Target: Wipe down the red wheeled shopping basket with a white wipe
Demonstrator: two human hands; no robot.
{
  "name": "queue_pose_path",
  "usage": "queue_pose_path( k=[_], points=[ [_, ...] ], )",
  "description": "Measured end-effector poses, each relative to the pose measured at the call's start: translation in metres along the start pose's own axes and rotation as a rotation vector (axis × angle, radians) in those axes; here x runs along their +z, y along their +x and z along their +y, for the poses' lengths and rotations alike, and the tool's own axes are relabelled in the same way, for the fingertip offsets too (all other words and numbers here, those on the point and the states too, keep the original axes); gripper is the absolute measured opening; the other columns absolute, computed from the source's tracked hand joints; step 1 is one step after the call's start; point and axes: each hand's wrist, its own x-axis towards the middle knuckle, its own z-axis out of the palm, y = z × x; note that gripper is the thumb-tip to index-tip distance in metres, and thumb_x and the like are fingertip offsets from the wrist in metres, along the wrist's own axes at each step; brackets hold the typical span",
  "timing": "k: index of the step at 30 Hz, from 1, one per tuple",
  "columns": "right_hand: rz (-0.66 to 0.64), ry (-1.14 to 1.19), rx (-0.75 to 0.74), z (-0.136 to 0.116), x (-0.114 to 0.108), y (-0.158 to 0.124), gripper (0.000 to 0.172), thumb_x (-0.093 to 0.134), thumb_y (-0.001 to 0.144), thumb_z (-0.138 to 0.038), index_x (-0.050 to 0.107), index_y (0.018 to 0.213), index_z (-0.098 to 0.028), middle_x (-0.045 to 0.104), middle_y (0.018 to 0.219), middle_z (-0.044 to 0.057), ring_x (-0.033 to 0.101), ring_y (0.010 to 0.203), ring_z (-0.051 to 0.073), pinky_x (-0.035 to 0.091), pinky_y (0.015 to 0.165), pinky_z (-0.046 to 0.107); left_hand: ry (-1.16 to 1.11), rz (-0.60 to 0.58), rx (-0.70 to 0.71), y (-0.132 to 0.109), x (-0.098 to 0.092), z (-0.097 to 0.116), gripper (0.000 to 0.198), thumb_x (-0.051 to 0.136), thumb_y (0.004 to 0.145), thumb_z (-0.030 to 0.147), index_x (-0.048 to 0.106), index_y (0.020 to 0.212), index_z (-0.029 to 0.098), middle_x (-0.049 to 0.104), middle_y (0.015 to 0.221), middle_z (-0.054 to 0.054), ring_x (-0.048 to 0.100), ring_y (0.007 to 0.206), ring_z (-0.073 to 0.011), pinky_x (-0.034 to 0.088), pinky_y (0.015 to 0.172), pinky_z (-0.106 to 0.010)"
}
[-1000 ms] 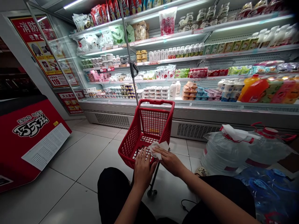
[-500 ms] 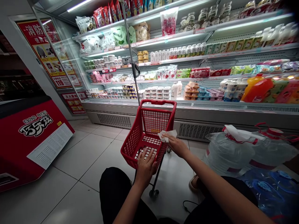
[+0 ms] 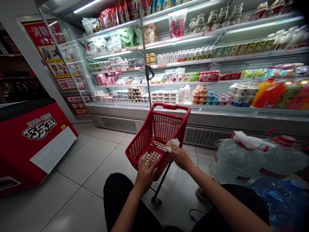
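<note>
A small red plastic shopping basket (image 3: 145, 138) on a wheeled stand sits on the floor in front of me. My left hand (image 3: 145, 170) rests on its near rim, fingers spread flat over the mesh. My right hand (image 3: 178, 155) presses a white wipe (image 3: 172, 144) against the basket's right rim, fingers closed on the cloth. My knees in black trousers frame the bottom of the view.
An open chilled display (image 3: 193, 74) full of dairy goods and drinks runs behind the basket. A red freezer cabinet (image 3: 31, 141) stands at the left. Large water jugs (image 3: 241, 158) lie at the right, with a white cloth on one. The floor is pale tile.
My right hand with the wipe slid from the basket's near corner up along the right rim and has come back a little. The left hand stayed on the near rim.
</note>
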Motion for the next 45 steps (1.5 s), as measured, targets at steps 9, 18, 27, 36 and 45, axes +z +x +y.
queue_pose_path(
  k=[9,18,27,36,45],
  points=[
    [-0.036,-0.051,-0.062,-0.043,0.010,-0.017,0.064,0.045,0.102,-0.013,0.029,0.164,-0.021,0.048,0.160,0.010,0.038,0.152,0.023,0.046,0.120,0.046,0.106,0.077,-0.188,0.024,0.015,0.041,0.070,0.050,0.103,0.030,0.021,0.167,0.023,0.027,0.170,-0.012,0.029,0.156,-0.0372,0.030,0.123,-0.062],
    [-0.019,-0.198,0.058,0.030,-0.026,-0.020,0.056,0.041,0.104,-0.017,0.040,0.160,-0.023,0.050,0.159,0.009,0.043,0.149,0.023,0.049,0.116,0.046,0.118,0.030,-0.157,0.018,0.006,0.031,0.080,0.056,0.101,0.032,0.013,0.168,0.027,0.020,0.173,-0.010,0.028,0.156,-0.0374,0.030,0.123,-0.060],
    [0.011,-0.151,0.077,-0.025,0.002,-0.021,0.059,0.043,0.101,-0.013,0.040,0.159,-0.016,0.050,0.158,0.013,0.040,0.151,0.025,0.045,0.119,0.047,0.136,0.056,-0.201,0.024,0.023,0.025,0.080,0.062,0.096,0.042,0.025,0.166,0.031,0.024,0.172,-0.011,0.030,0.153,-0.0453,0.026,0.119,-0.070],
    [0.010,-0.239,0.082,0.023,-0.035,-0.031,0.055,0.040,0.102,-0.017,0.045,0.157,-0.022,0.054,0.156,0.009,0.048,0.146,0.024,0.053,0.110,0.043,0.173,0.010,-0.161,0.020,0.015,0.014,0.083,0.062,0.096,0.039,0.018,0.167,0.034,0.021,0.173,-0.007,0.041,0.147,-0.0410,0.033,0.119,-0.063],
    [0.094,-0.329,0.250,0.050,-0.062,-0.036,0.051,0.036,0.106,-0.024,0.047,0.156,-0.018,0.056,0.154,0.010,0.046,0.147,0.027,0.045,0.117,0.049,0.115,0.029,-0.181,0.026,0.013,0.020,0.080,0.061,0.097,0.042,0.022,0.166,0.036,0.023,0.173,-0.007,0.033,0.151,-0.0432,0.028,0.120,-0.068]
  ],
)
